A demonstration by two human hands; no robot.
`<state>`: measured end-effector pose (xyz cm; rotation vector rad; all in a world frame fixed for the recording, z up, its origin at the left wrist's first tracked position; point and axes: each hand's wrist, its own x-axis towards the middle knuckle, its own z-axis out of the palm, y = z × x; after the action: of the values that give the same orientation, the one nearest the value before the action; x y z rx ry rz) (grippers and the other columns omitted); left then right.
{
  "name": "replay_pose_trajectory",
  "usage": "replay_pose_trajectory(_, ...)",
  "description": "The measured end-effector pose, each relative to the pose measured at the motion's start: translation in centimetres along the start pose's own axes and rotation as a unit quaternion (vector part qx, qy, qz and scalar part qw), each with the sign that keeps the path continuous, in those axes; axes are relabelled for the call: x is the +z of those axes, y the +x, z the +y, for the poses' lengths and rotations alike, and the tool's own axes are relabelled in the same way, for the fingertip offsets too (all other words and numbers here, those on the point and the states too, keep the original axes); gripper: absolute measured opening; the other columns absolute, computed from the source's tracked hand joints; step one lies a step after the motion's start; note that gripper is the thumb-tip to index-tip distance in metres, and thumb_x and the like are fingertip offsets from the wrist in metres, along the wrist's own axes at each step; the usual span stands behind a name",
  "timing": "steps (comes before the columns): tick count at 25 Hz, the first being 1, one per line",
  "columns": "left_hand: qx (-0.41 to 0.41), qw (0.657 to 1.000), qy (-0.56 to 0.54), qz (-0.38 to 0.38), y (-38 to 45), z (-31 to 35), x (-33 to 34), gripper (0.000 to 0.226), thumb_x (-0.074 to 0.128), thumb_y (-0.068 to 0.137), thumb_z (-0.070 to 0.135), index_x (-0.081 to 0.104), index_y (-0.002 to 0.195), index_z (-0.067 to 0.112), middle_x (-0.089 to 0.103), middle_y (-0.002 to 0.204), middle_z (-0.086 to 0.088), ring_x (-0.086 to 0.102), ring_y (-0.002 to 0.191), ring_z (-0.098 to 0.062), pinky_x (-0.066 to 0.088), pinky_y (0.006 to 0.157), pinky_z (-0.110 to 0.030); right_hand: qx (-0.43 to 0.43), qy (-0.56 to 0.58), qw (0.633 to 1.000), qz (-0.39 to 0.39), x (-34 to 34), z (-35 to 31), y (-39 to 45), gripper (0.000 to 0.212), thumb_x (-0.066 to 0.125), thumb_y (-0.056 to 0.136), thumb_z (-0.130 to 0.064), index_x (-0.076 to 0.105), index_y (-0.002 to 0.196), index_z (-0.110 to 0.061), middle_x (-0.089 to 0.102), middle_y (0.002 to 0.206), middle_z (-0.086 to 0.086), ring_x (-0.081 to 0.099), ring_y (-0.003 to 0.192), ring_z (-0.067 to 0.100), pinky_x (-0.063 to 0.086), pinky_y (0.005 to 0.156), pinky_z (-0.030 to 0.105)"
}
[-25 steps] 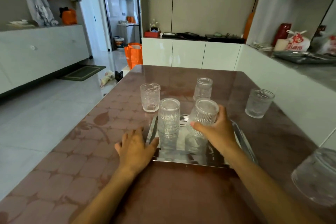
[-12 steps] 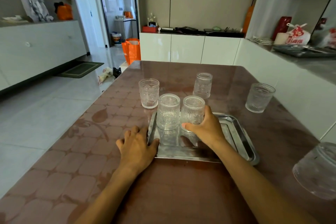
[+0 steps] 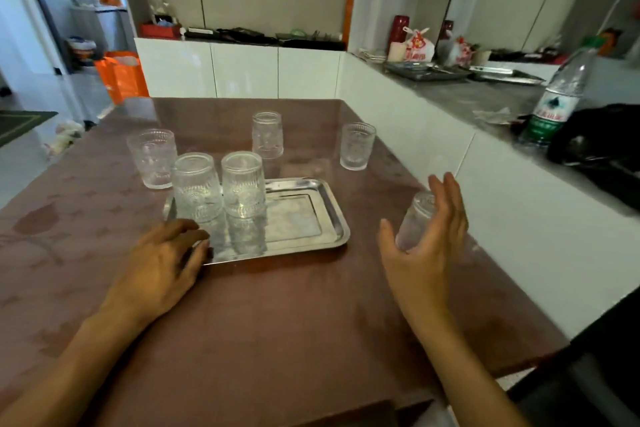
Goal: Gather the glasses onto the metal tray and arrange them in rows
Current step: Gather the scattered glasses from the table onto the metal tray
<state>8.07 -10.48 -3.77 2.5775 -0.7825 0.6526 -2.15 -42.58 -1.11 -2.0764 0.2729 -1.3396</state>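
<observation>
A metal tray [image 3: 304, 215] lies on the brown table. Two ribbed glasses stand upside down side by side at its far left: one [image 3: 196, 186] and another [image 3: 243, 184]. Three more glasses stand on the table beyond the tray: at the left [image 3: 152, 158], in the middle [image 3: 267, 134], at the right [image 3: 357, 146]. A further glass [image 3: 415, 218] stands near the table's right edge. My right hand [image 3: 426, 239] is spread open right beside it, fingers not closed on it. My left hand [image 3: 162, 260] rests on the tray's near-left corner.
A white counter [image 3: 485, 104] runs along the table's right side, with a plastic water bottle [image 3: 557, 97], a black bag [image 3: 599, 142] and trays on it. White cabinets stand behind the table. An orange bag [image 3: 121, 76] sits on the floor at the far left.
My right hand let go of the second glass on the tray and moved right to the glass near the table's edge. The view turned to the right. My left hand stayed at the tray.
</observation>
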Motion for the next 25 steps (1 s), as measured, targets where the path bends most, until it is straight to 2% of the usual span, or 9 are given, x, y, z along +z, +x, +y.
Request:
replay_pose_trajectory(3,-0.006,0.999,-0.045,-0.010,0.2,-0.8,0.0,0.046,0.035,0.095,0.038,0.069,0.077,0.013,0.065,0.080,-0.004,0.064,0.071,-0.026,0.051,0.067,-0.039,0.104,-0.054,0.993,-0.023,-1.0,1.9,1.9,0.101,0.082,0.076,-0.023,0.018,0.154,-0.028,0.010,0.166,0.005,0.019,0.150,0.028,0.023,0.115,0.046)
replay_pose_trajectory(6,-0.021,0.998,-0.051,-0.007,0.0,-1.1,0.0,0.045,0.034,0.094,0.038,0.066,0.075,0.014,0.063,0.077,-0.003,0.063,0.069,-0.026,0.051,0.067,-0.040,0.164,-0.039,0.979,-0.117,-0.6,3.5,2.8,0.088,0.084,0.075,-0.019,0.033,0.146,-0.027,0.036,0.152,0.011,0.046,0.133,0.035,0.043,0.105,0.046)
replay_pose_trajectory(9,-0.028,0.997,-0.070,-0.021,-0.1,-0.7,-0.3,0.044,0.034,0.094,0.038,0.065,0.076,0.013,0.061,0.078,-0.004,0.061,0.070,-0.026,0.051,0.069,-0.041,0.146,-0.077,0.979,-0.120,-1.0,4.5,3.2,0.076,0.087,0.071,-0.022,0.043,0.132,-0.029,0.052,0.133,0.010,0.061,0.110,0.033,0.052,0.086,0.037)
replay_pose_trajectory(11,-0.038,0.996,-0.070,-0.033,-0.1,-0.6,-0.6,0.043,0.034,0.094,0.038,0.064,0.077,0.014,0.062,0.080,-0.004,0.061,0.070,-0.026,0.051,0.070,-0.043,0.151,-0.039,0.980,-0.123,-0.7,4.1,3.6,0.075,0.090,0.068,-0.024,0.043,0.126,-0.037,0.056,0.128,0.005,0.063,0.103,0.021,0.051,0.076,0.023)
replay_pose_trajectory(13,-0.044,0.996,-0.066,-0.037,-0.1,-0.6,-0.6,0.042,0.034,0.094,0.038,0.065,0.079,0.014,0.063,0.083,-0.004,0.062,0.073,-0.025,0.051,0.071,-0.043,0.146,0.067,0.978,-0.132,1.1,2.8,4.3,0.072,0.091,0.066,-0.024,0.044,0.114,-0.052,0.060,0.116,-0.010,0.062,0.091,-0.004,0.046,0.062,0.005)
replay_pose_trajectory(14,-0.045,0.996,-0.062,-0.037,-0.1,-0.6,-0.6,0.042,0.034,0.094,0.038,0.066,0.081,0.014,0.064,0.085,-0.004,0.062,0.075,-0.025,0.051,0.071,-0.042,0.137,0.113,0.974,-0.141,2.7,1.9,4.8,0.072,0.091,0.065,-0.023,0.044,0.107,-0.058,0.059,0.111,-0.018,0.061,0.089,-0.012,0.046,0.059,0.003)
replay_pose_trajectory(16,-0.043,0.997,-0.058,-0.041,0.0,-0.6,-0.6,0.040,0.035,0.094,0.036,0.067,0.084,0.014,0.064,0.087,-0.004,0.062,0.078,-0.025,0.050,0.074,-0.041,0.116,0.152,0.967,-0.170,6.8,-0.2,5.5,0.072,0.090,0.062,-0.024,0.044,0.107,-0.056,0.055,0.112,-0.023,0.061,0.093,-0.011,0.050,0.067,0.010)
replay_pose_trajectory(19,-0.036,0.997,-0.053,-0.037,-0.1,-0.6,-0.5,0.034,0.039,0.095,0.033,0.067,0.085,0.017,0.064,0.086,0.000,0.061,0.079,-0.022,0.050,0.075,-0.039,0.089,0.109,0.963,-0.230,12.9,-2.8,5.9,0.079,0.088,0.064,-0.035,0.037,0.124,-0.042,0.058,0.124,-0.012,0.062,0.103,0.014,0.055,0.080,0.034)
replay_pose_trajectory(25,-0.053,0.996,-0.061,-0.032,-0.1,-1.2,0.1,0.030,0.040,0.095,0.037,0.068,0.090,0.025,0.064,0.091,0.008,0.061,0.081,-0.013,0.051,0.074,-0.034,0.043,0.079,0.950,-0.299,18.7,-2.1,4.7,0.077,0.083,0.066,-0.041,0.034,0.126,-0.041,0.051,0.122,-0.016,0.055,0.105,0.012,0.040,0.070,0.017)
